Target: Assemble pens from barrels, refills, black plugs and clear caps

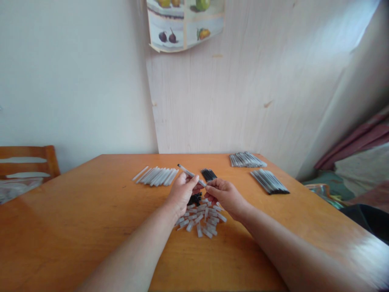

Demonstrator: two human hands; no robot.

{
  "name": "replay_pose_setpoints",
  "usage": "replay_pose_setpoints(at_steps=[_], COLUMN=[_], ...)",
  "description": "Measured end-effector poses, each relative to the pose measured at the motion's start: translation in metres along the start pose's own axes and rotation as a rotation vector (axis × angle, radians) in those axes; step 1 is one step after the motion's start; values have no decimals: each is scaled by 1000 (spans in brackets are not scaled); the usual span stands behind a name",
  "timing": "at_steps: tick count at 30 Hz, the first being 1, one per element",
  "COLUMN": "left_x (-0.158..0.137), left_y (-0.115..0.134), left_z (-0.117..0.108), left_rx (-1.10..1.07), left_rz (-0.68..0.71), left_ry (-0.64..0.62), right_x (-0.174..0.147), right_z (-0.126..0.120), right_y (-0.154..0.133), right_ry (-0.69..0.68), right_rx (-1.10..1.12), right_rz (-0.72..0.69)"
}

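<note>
My left hand (184,190) is closed around a pale pen (188,173) with a dark plug at its far end, tilted up and to the left. Thumb and fingertips of my right hand (223,192) pinch the near end of that pen; whether a cap sits there is hidden by the fingers. Below both hands lies a loose heap of frosted clear pen caps (199,219). Small black plugs (195,198) are piled just behind the caps, partly covered by my left hand. Thin black refills (208,174) lie behind my right hand.
Pale empty pen barrels (158,177) lie in a row at the left. On the right are a row of pens with black ends (270,181) and a bundle of pens (247,159) near the back edge of the wooden table (100,227). A chair (27,160) stands left.
</note>
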State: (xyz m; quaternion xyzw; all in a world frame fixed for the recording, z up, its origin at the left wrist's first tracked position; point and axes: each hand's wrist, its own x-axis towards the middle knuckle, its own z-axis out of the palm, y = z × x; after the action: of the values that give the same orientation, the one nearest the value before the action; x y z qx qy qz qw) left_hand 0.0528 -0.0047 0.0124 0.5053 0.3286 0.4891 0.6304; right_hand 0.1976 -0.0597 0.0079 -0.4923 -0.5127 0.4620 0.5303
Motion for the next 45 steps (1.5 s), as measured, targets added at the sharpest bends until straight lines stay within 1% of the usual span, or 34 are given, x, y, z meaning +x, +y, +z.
replay_pose_setpoints(at_steps=[8,16,19,21,23,24,27,29,32,34,36,42,45], left_x=[1,4,6,7,8,7,5,3,1,0,0,-1,-1], left_y=[-1,3,4,2,0,-1,0,3,7,8,9,8,9], left_z=[-2,-5,-6,-7,-9,-10,-11,-12,-12,-13,-13,-10,-9], left_rx=[-5,9,82,144,260,353,699,915,1177,1297,1381,1522,1554], left_rz=[21,46,108,186,303,372,588,722,866,927,968,1043,1069], left_ry=[-25,12,52,69,59,46,-3,-40,-81,-88,-92,-82,-88], right_x=[2,4,5,5,4,3,1,1,1,2,3,3,3], right_z=[-1,-4,-5,-6,-7,-8,-12,-16,-22,-25,-26,-24,-22], right_y=[1,1,1,0,-4,-6,-13,-17,-19,-17,-15,-16,-15], right_ry=[28,10,84,143,174,180,175,140,17,-73,-130,-165,-195], right_rx=[-7,8,-33,-70,-82,-73,13,80,109,89,74,105,130], right_rz=[20,47,21,-19,-58,-76,-109,-94,1,85,154,272,301])
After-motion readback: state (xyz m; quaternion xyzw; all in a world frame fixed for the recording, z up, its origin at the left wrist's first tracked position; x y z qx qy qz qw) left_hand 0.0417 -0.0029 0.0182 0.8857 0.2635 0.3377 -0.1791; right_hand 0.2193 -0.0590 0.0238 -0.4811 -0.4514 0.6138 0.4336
